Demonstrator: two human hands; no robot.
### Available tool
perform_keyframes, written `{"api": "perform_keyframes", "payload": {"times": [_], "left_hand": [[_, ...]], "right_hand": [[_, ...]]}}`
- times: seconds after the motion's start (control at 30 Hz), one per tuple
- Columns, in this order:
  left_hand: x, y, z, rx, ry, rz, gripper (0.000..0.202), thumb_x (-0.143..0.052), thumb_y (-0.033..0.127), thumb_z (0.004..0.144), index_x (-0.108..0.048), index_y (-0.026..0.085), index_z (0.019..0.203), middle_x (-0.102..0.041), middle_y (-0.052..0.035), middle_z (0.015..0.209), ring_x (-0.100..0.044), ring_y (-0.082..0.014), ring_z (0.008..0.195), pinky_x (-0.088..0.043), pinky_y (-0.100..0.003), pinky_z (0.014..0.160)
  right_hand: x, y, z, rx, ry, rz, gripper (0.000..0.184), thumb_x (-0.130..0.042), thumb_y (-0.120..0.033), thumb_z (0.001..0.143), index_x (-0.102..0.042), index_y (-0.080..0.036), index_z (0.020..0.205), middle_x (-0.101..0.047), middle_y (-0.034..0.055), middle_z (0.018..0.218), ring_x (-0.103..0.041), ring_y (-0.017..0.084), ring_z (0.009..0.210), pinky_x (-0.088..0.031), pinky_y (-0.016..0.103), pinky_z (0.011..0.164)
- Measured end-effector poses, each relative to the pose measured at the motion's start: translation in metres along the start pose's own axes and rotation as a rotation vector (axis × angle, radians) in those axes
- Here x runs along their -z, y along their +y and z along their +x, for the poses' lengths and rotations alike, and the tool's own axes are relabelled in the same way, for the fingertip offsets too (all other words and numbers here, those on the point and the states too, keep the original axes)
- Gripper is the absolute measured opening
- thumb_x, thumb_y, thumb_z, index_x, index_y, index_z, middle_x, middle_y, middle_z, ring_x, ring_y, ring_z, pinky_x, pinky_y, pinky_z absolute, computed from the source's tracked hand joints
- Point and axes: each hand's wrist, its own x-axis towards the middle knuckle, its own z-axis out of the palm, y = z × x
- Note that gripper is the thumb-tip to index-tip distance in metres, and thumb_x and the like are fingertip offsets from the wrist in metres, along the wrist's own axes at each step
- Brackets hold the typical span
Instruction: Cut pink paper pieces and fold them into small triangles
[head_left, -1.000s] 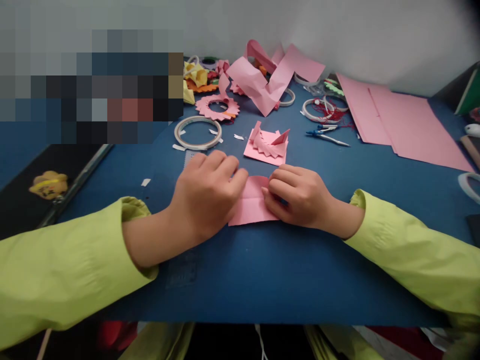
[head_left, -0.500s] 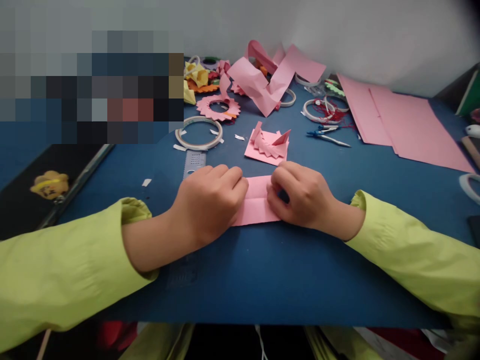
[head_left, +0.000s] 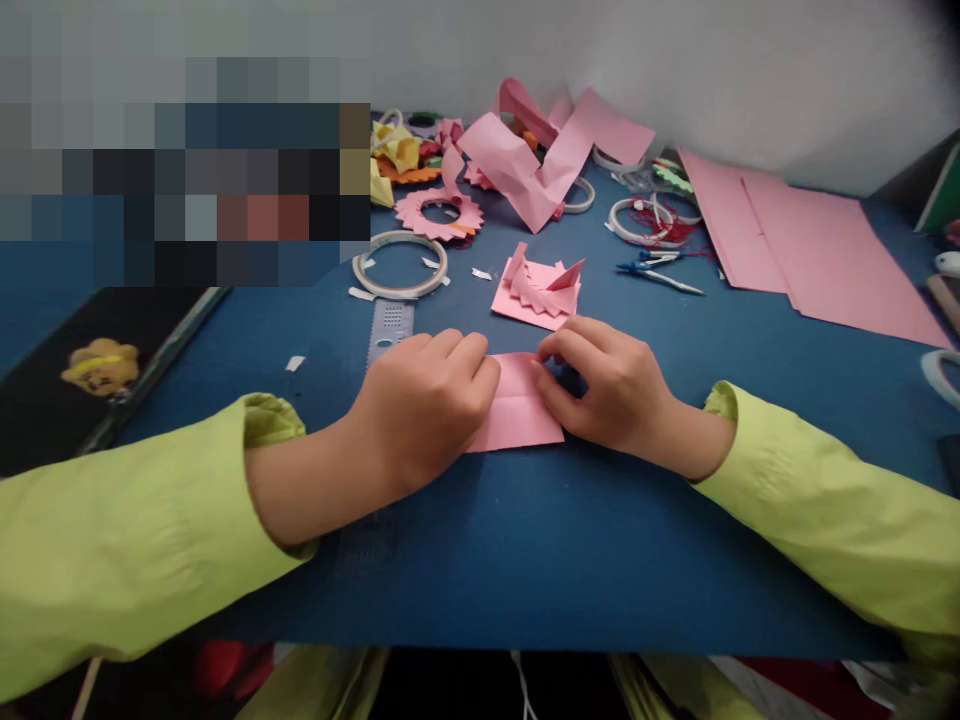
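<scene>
Between my hands lies a small pink paper (head_left: 517, 410) on the blue table, with a crease running across its middle. My left hand (head_left: 431, 405) is closed over the paper's left end, its fingers curled and hiding that edge. My right hand (head_left: 607, 385) pinches the upper right corner of the paper between thumb and forefinger. Just beyond the hands sits a stack of folded pink paper pieces (head_left: 538, 290), with some flaps standing up. A clear plastic ruler (head_left: 390, 325) runs under my left forearm.
A roll of tape (head_left: 401, 265) lies behind my left hand. Farther back are a pink paper ring (head_left: 439, 213), crumpled pink paper (head_left: 517, 165) and a blue compass (head_left: 660, 270). Large pink sheets (head_left: 832, 240) lie at the right. A dark case with a yellow charm (head_left: 101, 367) is at the left.
My right hand has shifted slightly to the right and its thumb has slid up, uncovering the paper's lower right corner. The left hand stays in place.
</scene>
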Motion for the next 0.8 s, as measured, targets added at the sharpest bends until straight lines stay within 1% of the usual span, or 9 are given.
{"api": "perform_keyframes", "payload": {"times": [0.1,0.17,0.23,0.27,0.33,0.4,0.57,0.8], "left_hand": [[0.004,0.003,-0.003,0.009,-0.011,0.014,0.021,-0.052,0.005,0.077,-0.056,0.017,0.061,-0.054,-0.0028,0.056,-0.052,-0.0198,0.052,-0.037,-0.031,0.046],[0.007,0.007,-0.004,-0.001,-0.026,0.020,0.018,-0.053,0.005,0.080,-0.061,0.015,0.066,-0.056,-0.0030,0.057,-0.054,-0.0202,0.052,-0.038,-0.031,0.046],[0.009,0.010,-0.005,-0.021,-0.042,0.024,0.017,-0.053,0.005,0.082,-0.064,0.012,0.072,-0.058,-0.0036,0.059,-0.057,-0.0204,0.054,-0.040,-0.030,0.045],[0.010,0.012,-0.006,-0.024,-0.046,0.028,0.017,-0.052,0.005,0.083,-0.065,0.011,0.074,-0.059,-0.0041,0.060,-0.058,-0.0205,0.054,-0.041,-0.030,0.045],[0.010,0.014,-0.006,-0.023,-0.051,0.030,0.017,-0.051,0.005,0.084,-0.066,0.009,0.076,-0.061,-0.0053,0.062,-0.060,-0.0210,0.057,-0.043,-0.030,0.045],[0.010,0.015,-0.006,-0.013,-0.058,0.019,0.018,-0.050,0.005,0.084,-0.066,0.009,0.077,-0.062,-0.0060,0.063,-0.061,-0.0215,0.058,-0.045,-0.030,0.046],[0.011,0.013,-0.007,-0.001,-0.058,-0.017,0.019,-0.049,0.006,0.084,-0.067,0.009,0.077,-0.064,-0.0067,0.065,-0.063,-0.0225,0.059,-0.047,-0.031,0.045],[0.013,0.012,-0.006,-0.005,-0.046,-0.011,0.020,-0.050,0.006,0.083,-0.068,0.009,0.076,-0.063,-0.0064,0.063,-0.062,-0.0221,0.057,-0.047,-0.031,0.044]], "right_hand": [[0.003,0.000,0.000,0.199,-0.028,-0.017,0.019,-0.047,-0.020,0.089,-0.063,-0.012,0.082,-0.064,0.0069,0.076,-0.055,0.015,0.068,-0.043,0.028,0.060],[0.005,0.000,0.000,0.336,-0.030,-0.097,0.018,-0.049,-0.017,0.090,-0.064,-0.009,0.093,-0.068,0.0081,0.084,-0.056,0.016,0.070,-0.043,0.030,0.059],[0.007,0.000,0.001,0.429,-0.032,-0.176,0.020,-0.050,-0.013,0.089,-0.063,-0.006,0.102,-0.069,0.0090,0.093,-0.056,0.017,0.072,-0.042,0.031,0.059],[0.007,0.000,0.001,0.456,-0.042,-0.199,0.021,-0.051,-0.012,0.089,-0.063,-0.005,0.104,-0.070,0.0090,0.096,-0.056,0.017,0.073,-0.042,0.031,0.059],[0.007,0.000,0.001,0.471,-0.079,-0.210,0.020,-0.051,-0.012,0.089,-0.064,-0.005,0.103,-0.070,0.0081,0.096,-0.056,0.017,0.075,-0.042,0.031,0.059],[0.007,0.000,0.002,0.456,-0.106,-0.202,0.019,-0.050,-0.014,0.091,-0.065,-0.006,0.101,-0.069,0.0072,0.093,-0.055,0.017,0.076,-0.042,0.031,0.060],[0.006,0.000,0.004,0.432,-0.122,-0.171,0.024,-0.048,-0.022,0.094,-0.066,-0.007,0.099,-0.069,0.0069,0.090,-0.054,0.017,0.076,-0.042,0.032,0.062],[0.006,-0.001,0.004,0.419,-0.155,-0.160,0.025,-0.044,-0.022,0.095,-0.065,-0.009,0.100,-0.067,0.0075,0.092,-0.051,0.017,0.078,-0.041,0.032,0.063]]}}
